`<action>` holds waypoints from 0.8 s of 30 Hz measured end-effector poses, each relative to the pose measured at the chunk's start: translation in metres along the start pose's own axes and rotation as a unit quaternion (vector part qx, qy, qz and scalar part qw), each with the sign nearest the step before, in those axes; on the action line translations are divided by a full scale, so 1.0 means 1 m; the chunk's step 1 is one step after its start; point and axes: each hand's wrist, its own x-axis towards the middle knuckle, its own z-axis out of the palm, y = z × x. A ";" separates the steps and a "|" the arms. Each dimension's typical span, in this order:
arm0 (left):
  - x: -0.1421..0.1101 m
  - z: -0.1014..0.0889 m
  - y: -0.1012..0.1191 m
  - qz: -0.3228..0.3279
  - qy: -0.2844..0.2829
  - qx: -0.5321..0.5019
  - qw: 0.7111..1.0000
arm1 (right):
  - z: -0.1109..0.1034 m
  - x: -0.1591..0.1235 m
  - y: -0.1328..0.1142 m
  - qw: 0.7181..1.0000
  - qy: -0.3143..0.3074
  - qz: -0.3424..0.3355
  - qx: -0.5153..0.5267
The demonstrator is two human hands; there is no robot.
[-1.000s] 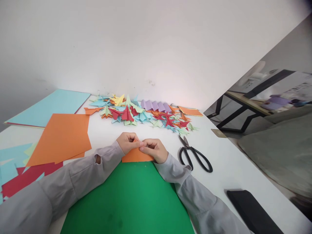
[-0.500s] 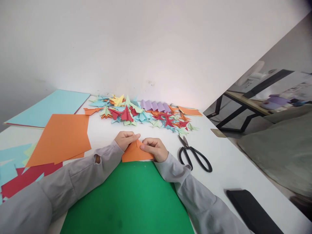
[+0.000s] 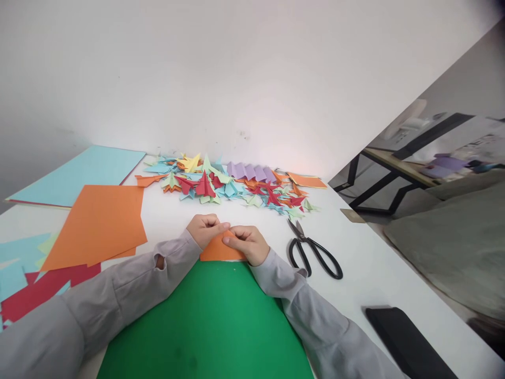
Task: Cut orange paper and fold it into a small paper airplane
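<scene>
Folded orange paper (image 3: 216, 251) is held at the far edge of the green sheet (image 3: 205, 321) | its peak is pinched by the left hand (image 3: 204, 231) | its right slope is clamped by the right hand (image 3: 252, 245) | black-handled scissors (image 3: 303, 239) are laid to the right, blades parted

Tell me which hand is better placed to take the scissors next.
Likely the right hand: the scissors lie on its own side, while the left hand is farther off. Both hands hold the orange paper, so the right would have to let go first.
</scene>
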 end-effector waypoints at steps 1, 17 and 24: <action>0.001 0.000 -0.002 -0.007 0.002 -0.010 1.000 | -0.001 0.001 0.001 1.000 0.011 0.006 0.013; -0.003 -0.003 -0.002 0.033 -0.087 0.023 0.995 | -0.003 0.005 -0.002 0.999 0.049 -0.001 0.009; -0.004 0.001 0.001 0.071 -0.073 0.055 0.993 | -0.003 0.005 -0.002 0.996 0.075 -0.033 -0.033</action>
